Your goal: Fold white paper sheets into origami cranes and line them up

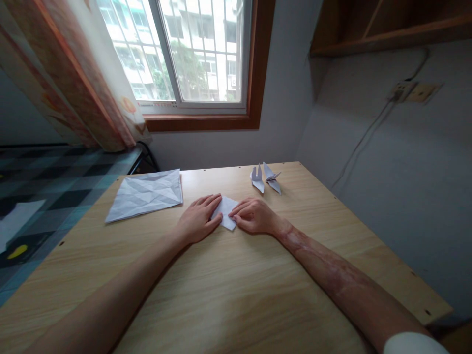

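I was at a folding step, I think: making a crease in a small, flat, folded piece of white paper (226,211). It lay on the light-brown wooden table (221,300), right between my two hands. My left hand (199,219) was spread flat on its left side, fingers straight and side by side, with the thumb held apart and its tip on the paper. My right hand (254,215) was curled up, thumb and first finger close together on the right side. I couldn't tell if they were pinching the paper or just pushing on it.

I'd say the next move called for keeping my left hand still, lining up the edge, and pressing the crease with a fingertip, softly, because thin paper can slip or crumple.

My own fingers were in the way a bit, hiding both sides of the paper. Past my right hand stood two pointy, folded white paper shapes (257,179), near each other and close to the far edge. A push too far that way could bump them. Off to the left lay a big, flat, creased white paper sheet (147,194), well apart from the small piece.
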### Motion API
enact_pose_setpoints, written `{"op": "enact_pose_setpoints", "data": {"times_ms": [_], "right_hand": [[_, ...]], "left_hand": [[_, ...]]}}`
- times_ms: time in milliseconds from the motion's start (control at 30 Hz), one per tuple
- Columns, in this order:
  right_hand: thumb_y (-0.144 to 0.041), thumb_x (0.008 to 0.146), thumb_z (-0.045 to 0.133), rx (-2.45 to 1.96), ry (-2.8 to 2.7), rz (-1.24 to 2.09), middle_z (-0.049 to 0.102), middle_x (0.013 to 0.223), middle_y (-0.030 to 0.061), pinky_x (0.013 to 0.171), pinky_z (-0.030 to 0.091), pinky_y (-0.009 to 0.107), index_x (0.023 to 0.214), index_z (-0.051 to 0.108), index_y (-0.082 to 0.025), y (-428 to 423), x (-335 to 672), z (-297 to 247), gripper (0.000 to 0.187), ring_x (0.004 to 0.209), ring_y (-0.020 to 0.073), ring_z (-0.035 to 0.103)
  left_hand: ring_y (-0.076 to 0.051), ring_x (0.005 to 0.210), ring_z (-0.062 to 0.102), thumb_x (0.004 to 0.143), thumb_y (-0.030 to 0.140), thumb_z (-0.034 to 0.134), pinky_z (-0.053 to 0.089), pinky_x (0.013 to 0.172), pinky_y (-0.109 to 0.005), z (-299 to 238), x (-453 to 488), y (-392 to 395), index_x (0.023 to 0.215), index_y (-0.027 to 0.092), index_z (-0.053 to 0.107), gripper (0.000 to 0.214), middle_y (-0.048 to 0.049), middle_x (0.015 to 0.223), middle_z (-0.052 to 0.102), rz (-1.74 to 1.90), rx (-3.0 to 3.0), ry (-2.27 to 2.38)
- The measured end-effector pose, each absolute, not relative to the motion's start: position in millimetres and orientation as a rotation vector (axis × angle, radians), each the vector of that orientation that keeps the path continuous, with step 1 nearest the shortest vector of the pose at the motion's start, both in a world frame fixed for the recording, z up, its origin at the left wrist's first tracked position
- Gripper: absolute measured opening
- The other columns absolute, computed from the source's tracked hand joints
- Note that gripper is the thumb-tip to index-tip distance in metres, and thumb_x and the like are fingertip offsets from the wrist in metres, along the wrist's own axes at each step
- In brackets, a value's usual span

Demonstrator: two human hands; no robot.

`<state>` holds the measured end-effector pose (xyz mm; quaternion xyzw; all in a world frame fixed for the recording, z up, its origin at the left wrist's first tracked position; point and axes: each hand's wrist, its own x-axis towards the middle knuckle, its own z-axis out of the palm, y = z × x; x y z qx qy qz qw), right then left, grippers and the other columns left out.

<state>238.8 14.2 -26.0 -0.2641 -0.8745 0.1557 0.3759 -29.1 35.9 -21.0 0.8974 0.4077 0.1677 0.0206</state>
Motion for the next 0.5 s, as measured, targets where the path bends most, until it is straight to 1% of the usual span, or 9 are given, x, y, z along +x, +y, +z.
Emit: {"op": "enact_pose_setpoints", "data": {"times_ms": [67,100,167,233,367,500], "right_hand": [[-0.02,0.101,0.069,-0.712,-2.23,0.401,0.089,0.104,0.0039,0.099,0.064,0.038,0.085,0.085,-0.026,15.2,238.5,-26.9,0.024,0.097,0.0226,0.085],[-0.02,0.102,0.069,-0.732,-2.23,0.395,0.089,0.106,0.004,0.099,0.064,0.038,0.087,0.086,-0.026,15.6,238.3,-27.1,0.023,0.097,0.0226,0.085],[-0.021,0.102,0.069,-0.759,-2.227,0.379,0.089,0.11,0.0041,0.099,0.064,0.038,0.092,0.087,-0.026,16.2,238.0,-27.4,0.021,0.099,0.0228,0.084],[-0.021,0.102,0.069,-0.762,-2.223,0.375,0.088,0.112,0.0042,0.1,0.063,0.038,0.095,0.088,-0.026,16.4,237.8,-27.7,0.02,0.1,0.0226,0.084],[-0.021,0.102,0.07,-0.752,-2.211,0.371,0.088,0.113,0.0039,0.101,0.064,0.037,0.097,0.088,-0.026,16.2,237.9,-28.5,0.02,0.1,0.0224,0.084],[-0.019,0.101,0.07,-0.736,-2.209,0.352,0.088,0.112,0.0042,0.102,0.064,0.037,0.099,0.088,-0.025,16.3,237.5,-28.8,0.019,0.101,0.0224,0.084]], "left_hand": [[-0.037,0.145,0.061,0.106,0.051,0.057,0.048,0.122,-0.054,-16.7,-27.5,32.5,0.148,0.017,0.063,0.054,-0.0167,0.159,0.065,0.577,2.756,1.336],[-0.037,0.139,0.065,0.105,0.052,0.059,0.052,0.117,-0.054,-14.5,-26.7,30.8,0.14,0.018,0.065,0.049,-0.017,0.153,0.068,0.612,2.739,1.37],[-0.037,0.125,0.071,0.103,0.053,0.062,0.056,0.107,-0.053,-11.1,-25.2,28.1,0.124,0.02,0.066,0.039,-0.0158,0.14,0.073,0.679,2.713,1.424],[-0.036,0.115,0.073,0.101,0.054,0.065,0.057,0.1,-0.051,-9.4,-24.1,26.6,0.114,0.022,0.064,0.035,-0.0142,0.129,0.075,0.73,2.7,1.453],[-0.034,0.105,0.073,0.099,0.052,0.069,0.057,0.092,-0.048,-10.3,-23.8,26.9,0.111,0.023,0.062,0.032,-0.0123,0.116,0.075,0.767,2.699,1.484],[-0.033,0.099,0.072,0.101,0.048,0.066,0.055,0.09,-0.046,-13.0,-25.1,28.7,0.106,0.023,0.063,0.026,-0.0102,0.105,0.075,0.802,2.714,1.522]]}}
